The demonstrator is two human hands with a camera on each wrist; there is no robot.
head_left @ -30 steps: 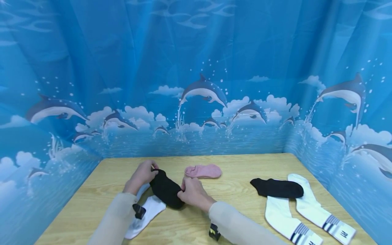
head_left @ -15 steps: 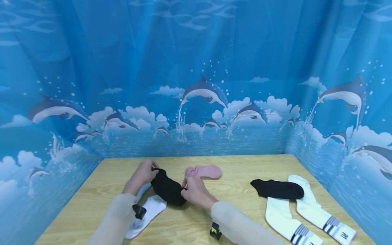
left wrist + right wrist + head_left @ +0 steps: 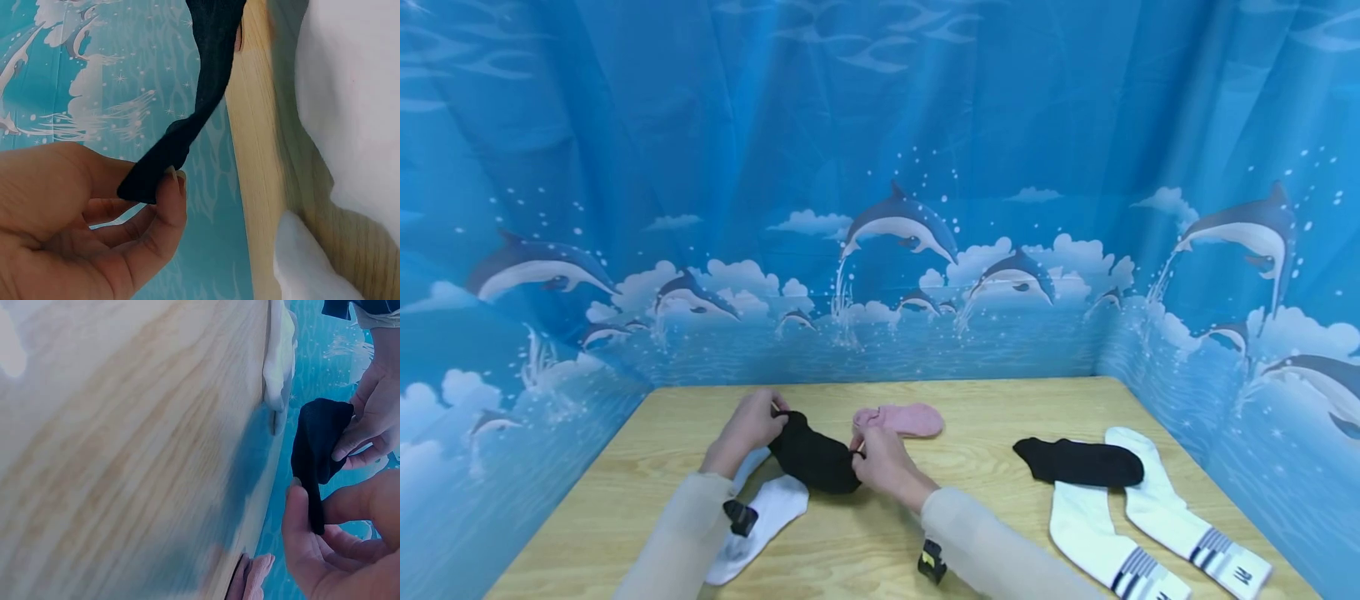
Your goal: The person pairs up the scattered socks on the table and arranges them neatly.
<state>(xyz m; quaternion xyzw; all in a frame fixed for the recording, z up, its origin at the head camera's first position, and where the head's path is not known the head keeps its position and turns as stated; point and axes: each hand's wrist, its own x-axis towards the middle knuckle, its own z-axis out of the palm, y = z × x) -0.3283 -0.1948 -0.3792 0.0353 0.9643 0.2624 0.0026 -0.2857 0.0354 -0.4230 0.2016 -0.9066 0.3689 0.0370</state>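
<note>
A black sock [image 3: 817, 457] is stretched between both hands above the table in the head view. My left hand [image 3: 750, 429] pinches its upper left end between thumb and fingers; the left wrist view shows that end of the black sock [image 3: 206, 81] in the grip of the left hand [image 3: 94, 219]. At the other end, my right hand [image 3: 886, 463] pinches the sock's edge, and the right wrist view shows this right hand [image 3: 350, 537] with the dark fabric between thumb and finger. Below the held sock lie white socks [image 3: 771, 517], partly hidden by the left arm.
Just behind the right hand lies a pink sock [image 3: 913, 419]. On the right, another black sock [image 3: 1082, 462] lies across two white socks with striped cuffs [image 3: 1172, 504]. A blue dolphin-print curtain [image 3: 880, 208] surrounds the wooden table [image 3: 970, 492] at the back and sides.
The right hand has moved slightly right and away, drawing its end of the black sock along, so the sock lies more level. The left hand has stayed almost still.
</note>
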